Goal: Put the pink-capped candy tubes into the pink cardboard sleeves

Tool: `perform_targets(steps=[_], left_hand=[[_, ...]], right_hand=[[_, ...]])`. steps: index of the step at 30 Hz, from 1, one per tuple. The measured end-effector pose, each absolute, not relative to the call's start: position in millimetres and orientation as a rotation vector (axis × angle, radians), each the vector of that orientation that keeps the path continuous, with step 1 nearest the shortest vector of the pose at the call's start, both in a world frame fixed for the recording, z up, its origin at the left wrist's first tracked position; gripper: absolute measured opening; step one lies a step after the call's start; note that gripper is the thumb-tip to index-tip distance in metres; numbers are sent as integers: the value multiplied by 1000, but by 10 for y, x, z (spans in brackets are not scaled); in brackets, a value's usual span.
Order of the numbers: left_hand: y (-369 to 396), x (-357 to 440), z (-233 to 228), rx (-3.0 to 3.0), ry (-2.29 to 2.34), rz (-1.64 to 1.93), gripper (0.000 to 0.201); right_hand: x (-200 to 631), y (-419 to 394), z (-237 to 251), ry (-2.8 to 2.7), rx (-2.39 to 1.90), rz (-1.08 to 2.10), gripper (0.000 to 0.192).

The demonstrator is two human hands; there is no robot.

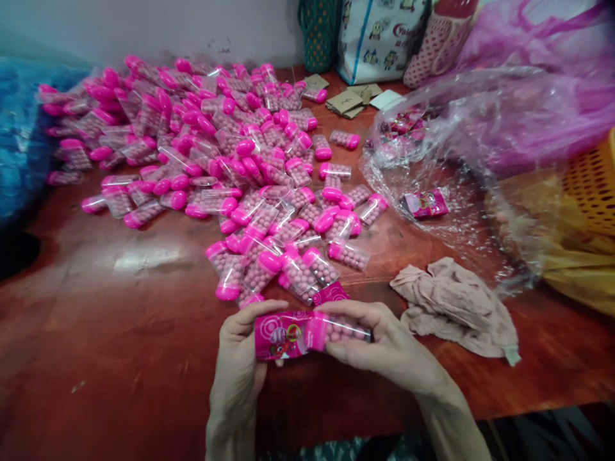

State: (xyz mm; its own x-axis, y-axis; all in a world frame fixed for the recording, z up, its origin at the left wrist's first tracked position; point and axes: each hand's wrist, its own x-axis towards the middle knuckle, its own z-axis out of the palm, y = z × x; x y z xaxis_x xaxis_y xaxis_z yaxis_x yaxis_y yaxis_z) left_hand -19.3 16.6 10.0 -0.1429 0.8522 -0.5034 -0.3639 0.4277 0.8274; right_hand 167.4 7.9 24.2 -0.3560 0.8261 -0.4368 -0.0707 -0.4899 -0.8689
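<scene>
My left hand (241, 349) grips a printed magenta sleeve (282, 336) by its left end, the thumb along the top edge. In my right hand (372, 339) is a clear container of pink candy balls (344, 330), held between thumb and fingers. The container's pink cap end sits at the sleeve's right opening; how far in it reaches I cannot tell. Another magenta sleeve (330, 293) lies flat just beyond my hands. Past it spreads a large heap of candy containers (192, 147), clear with bright pink caps.
A crumpled beige cloth (456, 307) lies to the right. Behind it, a clear plastic bag (461, 147) holds printed sleeves, one sleeve (426, 203) near its front. Cardboard pieces (348, 101), a printed bag (379, 38) and a yellow basket (593, 186) stand farther off. A blue bag (29, 134) borders the left.
</scene>
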Motion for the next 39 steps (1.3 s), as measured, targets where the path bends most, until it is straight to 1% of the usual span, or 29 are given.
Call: perform_targets(steps=[5,7,9,11,14,16,19,24,27,30,32,36,39], left_hand=[[144,-79,197,290,1207,1221,39],[84,-29,203,229,1155,1252,51],[28,14,180,218,1105,1289,57],[8,63,151,273,1103,1305,50],[61,165,158,332,1208,1313,28],[131,241,205,304,1250,1335,21],[229,321,296,292,1237,1344,19],[308,401,379,327,1131,1283,19],[310,468,410,324,1018,1236,21],[284,536,446,339,935,1180,26],[263,566,462,369,906,1159,27],[257,573,463,422,976,1165,14],[280,543,462,466,1021,1180,7]], right_hand=[[1688,66,238,-842,-1229,1917,35],[1695,62,231,-793,-1206,1893,34],[1692,60,215,-798,-1218,1844,34],[1673,60,197,-827,-1221,1785,33],[1617,63,195,-872,-1223,1711,30],[1572,62,221,-905,-1268,1660,25],[1521,49,276,-964,-1340,1574,21],[1549,1,328,-1037,-1348,1467,22],[1617,-25,347,-991,-1311,1488,22],[1666,-38,348,-842,-1174,1541,23],[1674,-38,337,-796,-1140,1516,24],[1646,-35,306,-973,-1295,1337,25],[1627,-34,281,-1160,-1357,1184,23]])
